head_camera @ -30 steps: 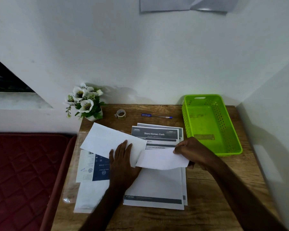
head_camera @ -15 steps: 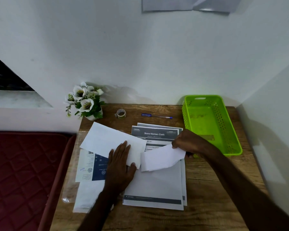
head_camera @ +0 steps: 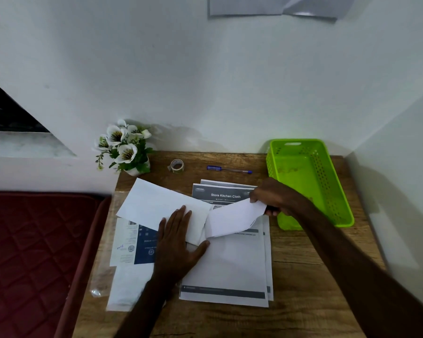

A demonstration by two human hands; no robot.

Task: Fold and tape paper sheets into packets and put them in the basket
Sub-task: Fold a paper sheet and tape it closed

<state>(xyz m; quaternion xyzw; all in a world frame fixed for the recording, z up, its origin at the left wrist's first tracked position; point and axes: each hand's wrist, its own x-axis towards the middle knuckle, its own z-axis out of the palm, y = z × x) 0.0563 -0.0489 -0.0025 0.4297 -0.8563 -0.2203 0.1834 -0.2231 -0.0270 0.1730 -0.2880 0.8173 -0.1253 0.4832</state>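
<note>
My right hand (head_camera: 274, 198) has lifted the white sheet's (head_camera: 161, 208) pinched flap higher toward the basket (head_camera: 310, 181); my left hand (head_camera: 178, 242), fingers flat, pins the fold, so creasing continues.

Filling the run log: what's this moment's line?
left hand presses sheet | right hand lifts its end | basket no packets
</note>
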